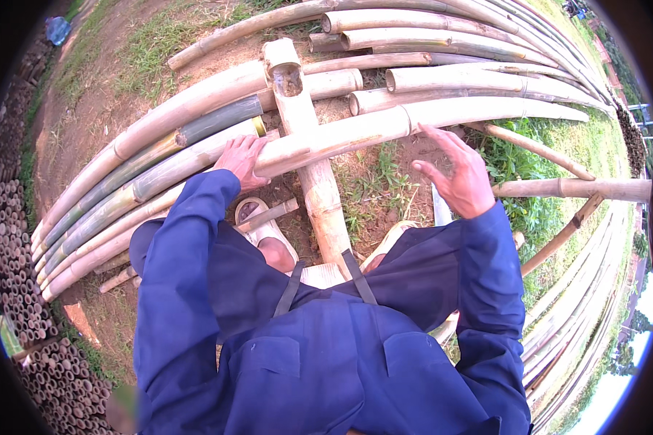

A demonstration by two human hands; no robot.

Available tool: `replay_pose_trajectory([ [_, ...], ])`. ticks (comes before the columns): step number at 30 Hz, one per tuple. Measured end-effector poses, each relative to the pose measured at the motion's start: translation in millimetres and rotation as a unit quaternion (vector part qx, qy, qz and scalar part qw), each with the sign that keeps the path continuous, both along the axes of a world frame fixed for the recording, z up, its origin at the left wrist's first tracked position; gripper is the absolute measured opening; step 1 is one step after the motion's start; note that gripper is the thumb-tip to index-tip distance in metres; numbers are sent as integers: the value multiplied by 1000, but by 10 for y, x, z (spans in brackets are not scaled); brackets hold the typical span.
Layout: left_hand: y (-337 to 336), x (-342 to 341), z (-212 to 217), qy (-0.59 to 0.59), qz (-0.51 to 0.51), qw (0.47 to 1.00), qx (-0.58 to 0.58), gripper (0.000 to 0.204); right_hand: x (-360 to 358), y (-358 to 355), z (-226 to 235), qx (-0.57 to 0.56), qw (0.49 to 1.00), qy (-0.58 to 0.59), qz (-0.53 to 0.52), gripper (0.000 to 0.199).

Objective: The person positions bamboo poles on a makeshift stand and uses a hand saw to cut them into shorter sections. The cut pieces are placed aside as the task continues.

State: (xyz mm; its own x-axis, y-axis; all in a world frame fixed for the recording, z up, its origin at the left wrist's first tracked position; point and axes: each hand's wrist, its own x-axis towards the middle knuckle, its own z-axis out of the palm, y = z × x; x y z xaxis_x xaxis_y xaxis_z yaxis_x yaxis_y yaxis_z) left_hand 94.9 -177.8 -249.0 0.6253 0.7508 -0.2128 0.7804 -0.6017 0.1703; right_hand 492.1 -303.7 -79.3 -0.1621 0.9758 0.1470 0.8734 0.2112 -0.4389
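Note:
A long pale bamboo pole (355,134) lies crosswise in front of me, over a thick upright-lying bamboo post (319,190) that runs away from me. My left hand (241,159) is on the pole's left end, fingers along its far side and thumb at its near side. My right hand (458,174) is open just below the pole, thumb and fingers apart, with nothing in it. Beneath that hand a flat pale blade-like piece (441,207) shows; its other end is hidden. The post's far end has a hollowed notch (288,80).
Several bamboo poles (152,148) lie at left, and more (450,43) at far right. A crossed pole stand (573,187) is at right. Stacked cut bamboo (14,254) lines the left edge. A short bamboo piece (268,215) rests by my left sandal (257,221).

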Motion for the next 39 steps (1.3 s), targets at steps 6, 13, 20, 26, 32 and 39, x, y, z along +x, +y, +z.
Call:
replay_pose_trajectory([
  [6, 65, 66, -163, -72, 13, 997, 23, 86, 758, -1722, -226, 2, 965, 90, -246, 65],
  [13, -10, 194, -102, -77, -14, 992, 101, 54, 316, -2191, -560, 124, 921, 63, -365, 76],
  [20, -147, 49, -30, -126, 98, 982, 101, 43, -583, -679, -136, 160, 981, 110, -24, 45],
  [26, -69, 424, -219, -174, 91, 973, 119, 51, -1410, 697, -1085, 0, 990, 10, 143, 61],
  [32, -323, 104, -253, -138, 168, 971, 96, 55, -2054, 916, -1426, -31, 962, -237, 134, 43],
  [39, -317, -332, 523, -48, 217, 972, -80, 61, -1849, 1319, -1308, -105, 948, -179, 241, 31],
])
